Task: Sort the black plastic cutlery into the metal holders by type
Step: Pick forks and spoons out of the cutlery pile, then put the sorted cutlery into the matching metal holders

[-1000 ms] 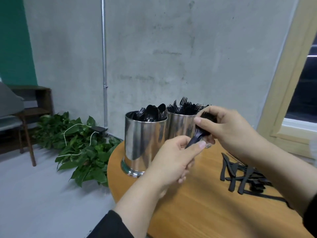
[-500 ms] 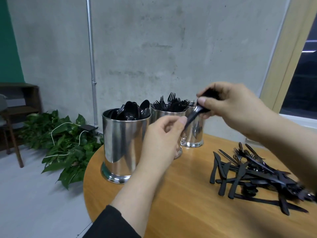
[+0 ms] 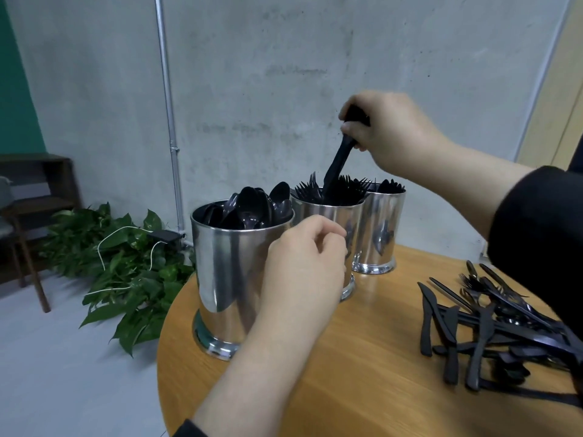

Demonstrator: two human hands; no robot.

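Note:
Three metal holders stand on the round wooden table. The nearest holder is full of black spoons. Behind it the middle holder bristles with forks, and the far holder also contains black cutlery. My right hand grips a bunch of black forks by their upper ends, their lower ends down inside the middle holder. My left hand hovers in front of the near and middle holders, fingers loosely curled, holding nothing. A pile of mixed black cutlery lies on the table's right side.
A concrete wall with a metal pipe rises close behind the holders. Green plants with a white cable lie on the floor to the left, beside a dark wooden chair. A window frame is at the right.
My right hand has lifted the forks away from my left hand and lowered their ends into the middle holder. My left hand has let go of them and drawn back.

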